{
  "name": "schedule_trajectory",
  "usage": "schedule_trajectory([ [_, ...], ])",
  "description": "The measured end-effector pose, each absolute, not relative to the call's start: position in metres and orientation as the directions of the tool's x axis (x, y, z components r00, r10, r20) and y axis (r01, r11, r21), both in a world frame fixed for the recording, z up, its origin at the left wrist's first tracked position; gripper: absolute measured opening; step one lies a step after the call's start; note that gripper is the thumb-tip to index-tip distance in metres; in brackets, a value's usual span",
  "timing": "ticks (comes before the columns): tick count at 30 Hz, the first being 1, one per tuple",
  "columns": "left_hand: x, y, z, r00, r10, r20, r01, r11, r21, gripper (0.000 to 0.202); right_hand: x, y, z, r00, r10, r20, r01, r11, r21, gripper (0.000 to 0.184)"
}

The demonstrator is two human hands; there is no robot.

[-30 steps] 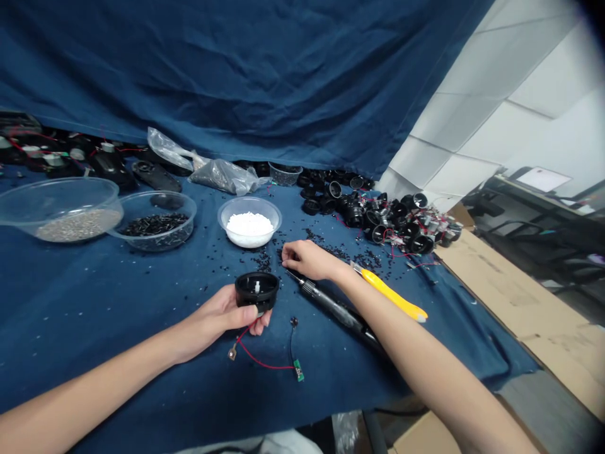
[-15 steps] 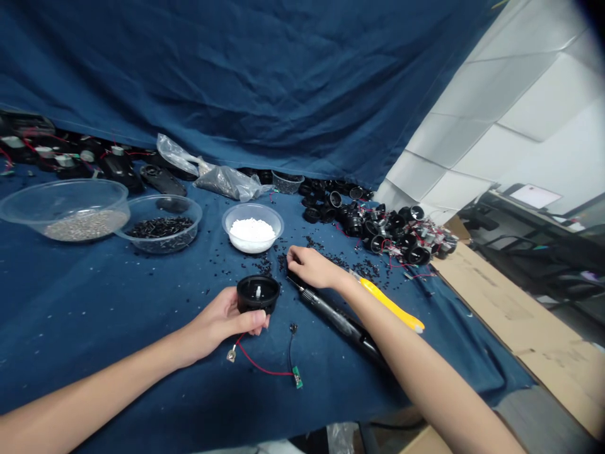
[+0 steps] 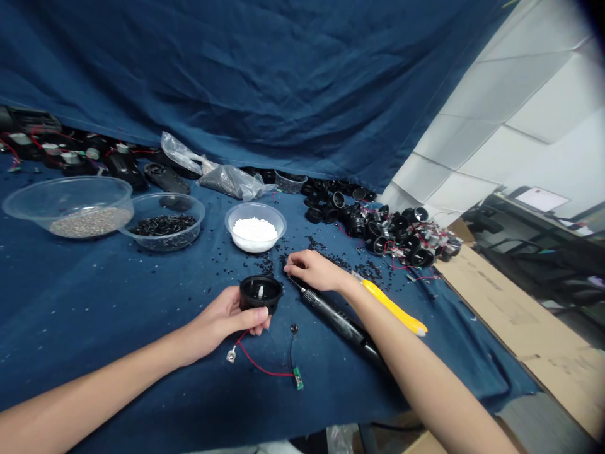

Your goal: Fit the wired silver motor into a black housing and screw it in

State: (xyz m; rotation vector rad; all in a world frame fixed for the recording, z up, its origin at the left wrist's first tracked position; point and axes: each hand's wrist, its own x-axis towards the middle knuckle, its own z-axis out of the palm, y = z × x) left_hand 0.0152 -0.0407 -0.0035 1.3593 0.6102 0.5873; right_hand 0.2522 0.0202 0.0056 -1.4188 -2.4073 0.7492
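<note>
My left hand grips a round black plastic part with a white peg in its middle, just above the blue cloth. Red and black wires trail from it to a small green board. My right hand rests on the cloth with fingertips pinched among loose small black pieces; what they pinch is too small to name. A dark electric screwdriver lies under my right wrist.
Behind stand a bowl of white pellets, a bowl of black parts and a bowl of grey parts. A yellow utility knife lies right. A heap of black wired units sits at the back right, plastic bags behind.
Both hands stay almost in place. My right hand's fingertips have shifted slightly among the black pieces; the camera has moved a little.
</note>
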Motion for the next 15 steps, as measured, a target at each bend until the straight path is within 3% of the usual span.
schedule_trajectory([
  [8,0.0141,-0.0404,-0.0072,0.705,0.704,-0.082,-0.038,0.153,0.988,0.042,0.2508,0.0215,-0.0018,-0.490,0.870,-0.056,0.693,0.350,-0.630,0.012],
  [15,0.0164,-0.0405,-0.0035,0.704,0.705,-0.089,-0.026,0.150,0.988,0.043,0.2503,0.0221,-0.0037,-0.474,0.879,-0.046,0.692,0.340,-0.637,0.016],
])
